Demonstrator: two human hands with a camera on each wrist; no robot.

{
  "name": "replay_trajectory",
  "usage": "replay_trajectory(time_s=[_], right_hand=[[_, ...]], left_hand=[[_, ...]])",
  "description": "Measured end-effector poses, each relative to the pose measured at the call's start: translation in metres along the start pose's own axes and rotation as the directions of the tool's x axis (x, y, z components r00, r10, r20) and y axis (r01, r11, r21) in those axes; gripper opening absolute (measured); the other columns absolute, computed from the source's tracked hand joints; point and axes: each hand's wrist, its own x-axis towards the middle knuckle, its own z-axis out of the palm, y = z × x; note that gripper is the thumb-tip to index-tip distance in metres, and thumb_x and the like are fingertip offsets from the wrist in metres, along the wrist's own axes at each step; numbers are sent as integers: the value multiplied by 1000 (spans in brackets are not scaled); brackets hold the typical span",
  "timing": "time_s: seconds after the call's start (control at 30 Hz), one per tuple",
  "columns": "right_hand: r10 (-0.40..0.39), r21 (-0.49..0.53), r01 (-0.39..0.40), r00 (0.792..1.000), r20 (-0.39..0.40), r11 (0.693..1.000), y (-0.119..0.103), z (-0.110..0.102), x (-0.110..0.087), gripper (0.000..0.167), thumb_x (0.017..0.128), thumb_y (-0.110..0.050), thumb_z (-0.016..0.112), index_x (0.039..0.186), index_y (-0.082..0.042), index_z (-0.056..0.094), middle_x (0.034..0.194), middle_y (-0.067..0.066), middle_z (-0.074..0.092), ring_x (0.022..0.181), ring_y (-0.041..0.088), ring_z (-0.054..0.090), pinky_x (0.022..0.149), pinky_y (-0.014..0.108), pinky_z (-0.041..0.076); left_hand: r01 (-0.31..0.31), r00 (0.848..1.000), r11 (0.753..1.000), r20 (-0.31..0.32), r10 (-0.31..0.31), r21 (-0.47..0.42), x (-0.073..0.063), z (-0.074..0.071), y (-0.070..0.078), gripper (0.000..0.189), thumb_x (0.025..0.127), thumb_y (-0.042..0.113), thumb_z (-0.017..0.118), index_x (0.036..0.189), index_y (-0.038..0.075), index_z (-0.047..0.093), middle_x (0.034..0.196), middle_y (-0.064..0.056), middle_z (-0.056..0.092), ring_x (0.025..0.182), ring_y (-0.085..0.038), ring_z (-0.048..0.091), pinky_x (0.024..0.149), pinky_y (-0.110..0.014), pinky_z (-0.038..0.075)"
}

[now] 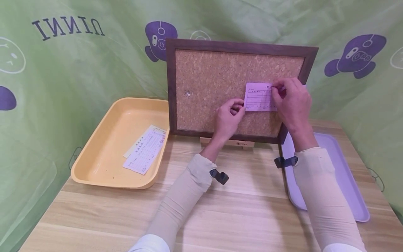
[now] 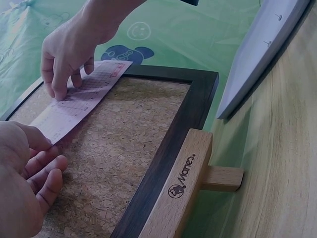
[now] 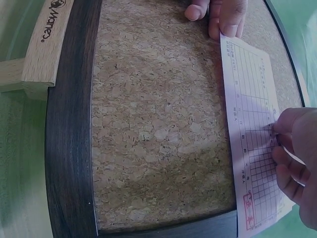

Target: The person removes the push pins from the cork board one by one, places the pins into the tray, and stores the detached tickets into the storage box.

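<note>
A pink printed receipt slip lies flat against the right part of a dark-framed cork board. With thumb and fingertips, my left hand pinches the slip's lower left corner. My right hand is at the slip's upper edge, near its middle, thumb and index finger pinched together over the print. A small dark, pin-like thing shows between those fingertips in the right wrist view, mostly hidden. There the right hand covers part of the ruled columns, and a red stamped box is visible.
A yellow tray at left holds two printed slips. Right of the board lies a lilac tray, where the left wrist view shows small pins. A wooden stand supports the board on the wooden table.
</note>
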Motion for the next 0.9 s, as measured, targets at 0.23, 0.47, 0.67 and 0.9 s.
replay_trajectory(time_s=[0.23, 0.47, 0.67, 0.9], right_hand=[[7, 2, -7, 1000, 18, 1000, 0, 0, 0, 14, 100, -11, 65, 107, 0, 70, 104, 18, 67, 94, 33, 65, 78, 45, 46], [-4, 6, 4, 999, 40, 1000, -1, 0, -1, 15, 100, -12, 62, 105, 0, 69, 104, 18, 67, 95, 33, 64, 78, 45, 48], [-22, 15, 21, 999, 40, 1000, 0, -1, -1, 14, 99, -10, 62, 104, 1, 69, 103, 18, 67, 94, 32, 65, 76, 44, 48], [-19, 10, 18, 998, 61, 1000, -1, -1, -2, 14, 98, -10, 63, 105, 1, 69, 103, 17, 68, 92, 30, 65, 74, 41, 48]], left_hand=[[30, 999, 1000, 23, -30, 0, 0, 0, 1, 14, 93, 8, 76, 106, 3, 76, 91, -4, 75, 71, -10, 63, 66, -18, 52], [10, 1000, 1000, 10, -10, -25, 0, -1, 1, 11, 92, 6, 76, 102, 3, 76, 88, -4, 74, 68, -9, 62, 64, -20, 51], [24, 999, 999, 27, -24, -23, 1, -2, 1, 9, 92, 6, 76, 100, 3, 76, 86, -5, 73, 69, -10, 61, 64, -19, 51], [52, 998, 998, 44, -51, -23, 2, -3, 3, 7, 91, 5, 77, 98, 3, 77, 84, -4, 73, 68, -10, 61, 62, -20, 51]])
